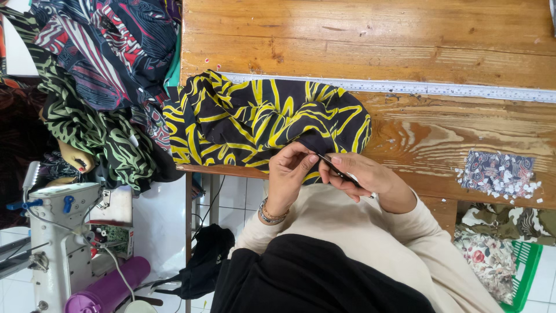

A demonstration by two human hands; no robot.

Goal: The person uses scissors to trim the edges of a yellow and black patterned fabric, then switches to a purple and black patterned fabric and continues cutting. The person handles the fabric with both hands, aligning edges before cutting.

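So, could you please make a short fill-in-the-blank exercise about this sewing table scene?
1. The left hand pinches black fabric with ____ stripes.
2. The right hand holds a small dark ____.
3. A long ruler lies on the ____ table.
4. A ____ basket stands at lower right.

Missing words: yellow; tool; wooden; green

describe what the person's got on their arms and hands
Both arms are in long cream sleeves. The left hand has a beaded bracelet at the wrist, metallic and dark beads. The right hand shows no bracelet; whether it wears a ring I cannot tell.
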